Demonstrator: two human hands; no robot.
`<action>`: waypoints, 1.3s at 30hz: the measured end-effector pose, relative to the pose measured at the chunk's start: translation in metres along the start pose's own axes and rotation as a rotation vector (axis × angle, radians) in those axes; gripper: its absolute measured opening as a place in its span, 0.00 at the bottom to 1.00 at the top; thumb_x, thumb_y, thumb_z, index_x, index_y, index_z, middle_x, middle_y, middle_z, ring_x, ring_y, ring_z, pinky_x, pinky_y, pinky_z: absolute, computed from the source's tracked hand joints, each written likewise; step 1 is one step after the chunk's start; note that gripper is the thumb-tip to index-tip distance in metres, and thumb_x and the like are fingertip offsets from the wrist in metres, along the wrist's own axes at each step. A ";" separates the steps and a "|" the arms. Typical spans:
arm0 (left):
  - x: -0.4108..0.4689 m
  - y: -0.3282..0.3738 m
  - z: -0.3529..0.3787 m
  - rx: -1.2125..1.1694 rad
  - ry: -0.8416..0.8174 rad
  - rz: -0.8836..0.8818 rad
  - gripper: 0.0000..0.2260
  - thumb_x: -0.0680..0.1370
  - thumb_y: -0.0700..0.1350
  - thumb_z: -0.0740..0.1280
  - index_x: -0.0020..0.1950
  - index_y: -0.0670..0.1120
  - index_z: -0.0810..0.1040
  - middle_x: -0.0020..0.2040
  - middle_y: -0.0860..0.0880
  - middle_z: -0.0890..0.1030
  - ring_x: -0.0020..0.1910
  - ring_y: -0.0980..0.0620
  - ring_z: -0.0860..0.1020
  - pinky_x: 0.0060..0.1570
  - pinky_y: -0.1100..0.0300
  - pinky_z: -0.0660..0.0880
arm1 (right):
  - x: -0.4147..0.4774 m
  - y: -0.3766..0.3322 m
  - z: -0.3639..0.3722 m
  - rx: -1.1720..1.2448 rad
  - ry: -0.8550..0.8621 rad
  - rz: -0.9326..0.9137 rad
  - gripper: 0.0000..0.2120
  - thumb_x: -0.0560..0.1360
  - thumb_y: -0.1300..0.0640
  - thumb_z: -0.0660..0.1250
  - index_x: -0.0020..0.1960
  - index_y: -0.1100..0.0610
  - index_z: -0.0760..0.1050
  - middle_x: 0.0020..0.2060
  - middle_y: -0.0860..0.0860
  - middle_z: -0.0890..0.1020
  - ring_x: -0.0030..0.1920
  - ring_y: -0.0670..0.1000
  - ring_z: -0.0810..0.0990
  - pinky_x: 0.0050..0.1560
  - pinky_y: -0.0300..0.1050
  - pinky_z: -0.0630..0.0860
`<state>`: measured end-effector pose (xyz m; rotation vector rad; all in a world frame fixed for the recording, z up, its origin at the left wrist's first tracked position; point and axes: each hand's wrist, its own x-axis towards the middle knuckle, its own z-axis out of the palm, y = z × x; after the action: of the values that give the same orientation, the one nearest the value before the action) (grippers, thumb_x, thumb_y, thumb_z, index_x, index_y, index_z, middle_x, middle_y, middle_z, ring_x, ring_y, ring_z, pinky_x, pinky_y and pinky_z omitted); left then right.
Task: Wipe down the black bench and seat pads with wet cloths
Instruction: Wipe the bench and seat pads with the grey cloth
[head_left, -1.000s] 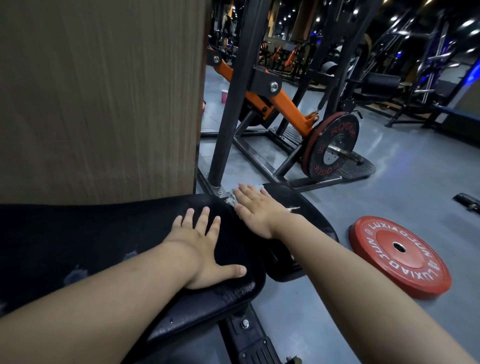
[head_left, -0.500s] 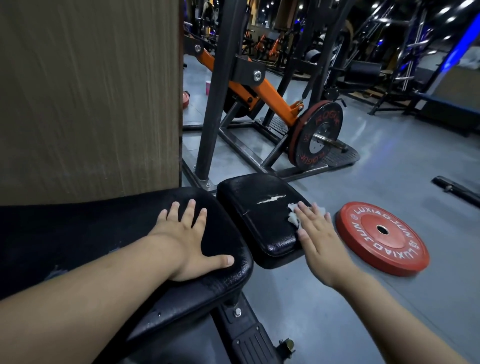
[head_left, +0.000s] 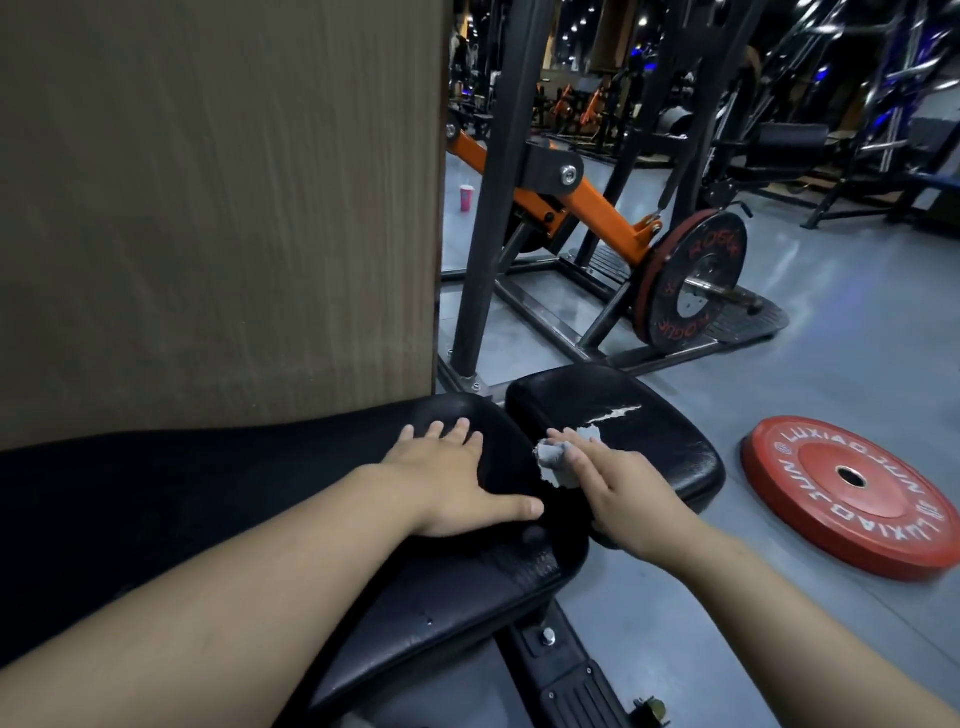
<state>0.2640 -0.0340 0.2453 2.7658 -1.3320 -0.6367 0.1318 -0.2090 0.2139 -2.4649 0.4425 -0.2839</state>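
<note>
The long black bench pad (head_left: 208, 499) runs from the left edge to the middle. My left hand (head_left: 457, 478) rests flat on its right end, fingers spread. Just beyond lies the smaller black seat pad (head_left: 649, 431), which has a white tear on top. My right hand (head_left: 618, 493) presses a crumpled grey-white wet cloth (head_left: 553, 460) with straight fingers onto the seat pad's near left edge, by the gap between the pads.
A brown wall panel (head_left: 218, 208) stands directly behind the bench. A red weight plate (head_left: 852, 493) lies on the grey floor at right. A black and orange machine (head_left: 597, 208) carrying a plate (head_left: 691, 280) stands behind the seat pad. The bench frame (head_left: 571, 675) runs below.
My right hand has slid the cloth from the seat pad's right side back to its near left edge. My left hand has stayed flat on the bench.
</note>
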 end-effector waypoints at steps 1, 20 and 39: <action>-0.004 -0.006 -0.002 -0.031 0.022 0.016 0.51 0.69 0.80 0.53 0.82 0.49 0.46 0.82 0.51 0.45 0.81 0.49 0.45 0.78 0.43 0.42 | -0.002 -0.009 0.002 0.059 -0.020 -0.006 0.20 0.84 0.48 0.52 0.72 0.48 0.71 0.70 0.40 0.70 0.73 0.38 0.62 0.75 0.38 0.58; -0.101 -0.101 0.012 0.079 -0.052 -0.159 0.65 0.55 0.86 0.53 0.80 0.51 0.35 0.80 0.47 0.35 0.79 0.45 0.36 0.77 0.41 0.37 | -0.031 -0.058 0.032 -0.471 -0.399 -0.317 0.35 0.79 0.35 0.45 0.81 0.50 0.44 0.79 0.44 0.42 0.77 0.42 0.35 0.78 0.44 0.39; -0.087 -0.101 0.016 0.151 -0.151 -0.203 0.66 0.56 0.84 0.59 0.78 0.52 0.31 0.78 0.45 0.31 0.79 0.42 0.34 0.78 0.43 0.41 | 0.127 -0.091 0.086 -0.493 -0.308 0.044 0.31 0.82 0.39 0.42 0.81 0.52 0.43 0.80 0.50 0.42 0.79 0.51 0.37 0.73 0.64 0.33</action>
<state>0.2851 0.0981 0.2432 3.0587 -1.1762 -0.8005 0.2968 -0.1418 0.2135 -2.9038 0.4745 0.2542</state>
